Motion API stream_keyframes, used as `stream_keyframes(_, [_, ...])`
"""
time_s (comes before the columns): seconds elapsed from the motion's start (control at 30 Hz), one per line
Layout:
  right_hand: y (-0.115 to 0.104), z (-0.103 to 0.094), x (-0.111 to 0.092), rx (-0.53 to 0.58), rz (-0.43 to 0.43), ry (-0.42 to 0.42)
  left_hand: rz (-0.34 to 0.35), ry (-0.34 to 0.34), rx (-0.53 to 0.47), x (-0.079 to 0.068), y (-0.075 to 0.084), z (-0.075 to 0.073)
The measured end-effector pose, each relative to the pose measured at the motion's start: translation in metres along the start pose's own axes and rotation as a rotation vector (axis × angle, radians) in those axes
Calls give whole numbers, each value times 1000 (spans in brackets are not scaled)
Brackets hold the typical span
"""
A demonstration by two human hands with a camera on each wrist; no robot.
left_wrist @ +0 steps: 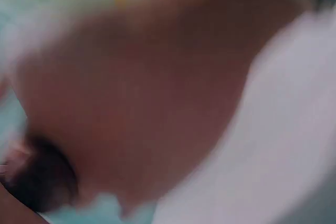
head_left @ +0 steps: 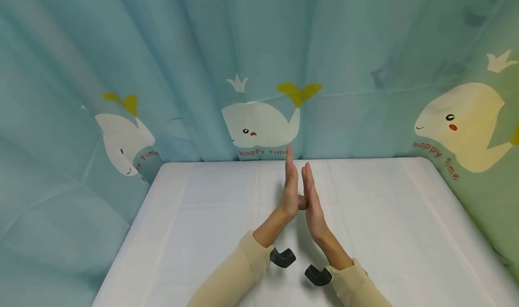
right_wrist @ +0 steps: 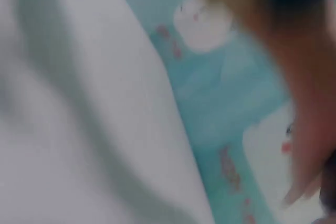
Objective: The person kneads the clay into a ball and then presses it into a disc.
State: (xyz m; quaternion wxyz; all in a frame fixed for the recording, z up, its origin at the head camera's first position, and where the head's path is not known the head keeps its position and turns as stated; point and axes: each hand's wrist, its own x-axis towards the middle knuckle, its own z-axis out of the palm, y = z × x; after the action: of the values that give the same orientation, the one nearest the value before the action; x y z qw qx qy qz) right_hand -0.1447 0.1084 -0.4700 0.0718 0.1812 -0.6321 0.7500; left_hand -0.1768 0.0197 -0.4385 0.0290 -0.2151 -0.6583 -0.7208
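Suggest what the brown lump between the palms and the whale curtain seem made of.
Brown lump: perhaps clay, dull-looking, given its plain rounded edge; little shows, so this is uncertain.
Whale curtain: probably thin fabric, faintly satiny, given its hanging folds.

One brown object, two grips, two sleeves, two wrist pieces, three printed whales, one table.

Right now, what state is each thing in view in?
Left hand, fingers straight, palm turned inward.
Right hand, fingers straight, palm turned inward.
Brown lump, between the palms, partly hidden.
Sleeves, cuffs ending short of the hands.
White tabletop, flat.
Curtain, hanging in folds.
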Motion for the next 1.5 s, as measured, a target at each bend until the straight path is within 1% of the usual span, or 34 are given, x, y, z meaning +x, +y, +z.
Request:
stream_keyframes(0.03, [-2, 4, -3, 10, -11, -13, -9, 16, 2, 2, -3, -3])
stream_keyframes(0.1, [-10, 9, -4, 3, -35, -25, -32, 11, 10, 1, -10, -6])
stream_keyframes(0.17, [-18, 8, 1, -18, -61, -14, -61, -19, -31, -5, -16, -3])
stream_keyframes(0.23, [-26, 4, 10, -42, -77, -4, -68, -40, -69, -11, -18, 2])
stream_keyframes(0.3, [-28, -2, 20, -69, -70, 11, -47, -48, -109, -16, -15, 7])
stream_keyframes(0.37, [-25, -7, 26, -71, -42, 15, -4, -47, -118, -17, -7, 9])
stream_keyframes(0.43, [-18, -9, 26, -63, -13, 22, 29, -57, -109, -16, 2, 9])
stream_keyframes(0.5, [-12, -10, 22, -40, 5, 27, 55, -68, -93, -14, 8, 8])
stream_keyframes(0.57, [-8, -5, 16, -21, 5, 22, 44, -50, -84, -8, 10, 4])
stream_keyframes(0.6, [-8, -1, 11, -30, 1, 12, 33, -29, -79, -5, 9, 1])
stream_keyframes(0.67, [-10, 8, 3, -62, -13, -15, 2, 23, -75, 1, 5, -5])
stream_keyframes(0.73, [-13, 16, -2, -104, -21, -31, -28, 45, -69, 4, 1, -9])
stream_keyframes(0.8, [-16, 17, -2, -124, -30, -26, -39, 16, -41, 2, -2, -10])
stream_keyframes(0.87, [-17, 12, 4, -107, -32, 5, -31, -44, -3, -6, -2, -7])
stream_keyframes(0.97, [-16, -2, 18, -84, -16, 49, -23, -113, -22, -20, 2, 2])
stream_keyframes(1.03, [-12, -10, 23, -63, 4, 69, -11, -139, -55, -26, 8, 7])
stream_keyframes(1.07, [-9, -13, 23, -59, 14, 72, -2, -141, -75, -27, 11, 8])
stream_keyframes(1.1, [-6, -14, 22, -57, 17, 70, 14, -141, -78, -27, 13, 9])
stream_keyframes(1.17, [0, -12, 15, -43, 24, 55, 43, -133, -63, -21, 17, 8])
stream_keyframes(1.27, [1, 0, 2, -59, 3, 27, 73, -96, 3, -6, 14, 2])
stream_keyframes(1.3, [-1, 4, -1, -67, -5, 22, 66, -87, 16, -1, 11, 0])
stream_keyframes(1.37, [-8, 9, -4, -76, -24, 21, 21, -86, 24, 3, 3, -2])
stream_keyframes(1.43, [-18, 9, -1, -95, -43, 35, -24, -106, 22, 0, -3, 0])
stream_keyframes(1.5, [-24, 3, 5, -112, -42, 54, -56, -132, 5, -6, -6, 5])
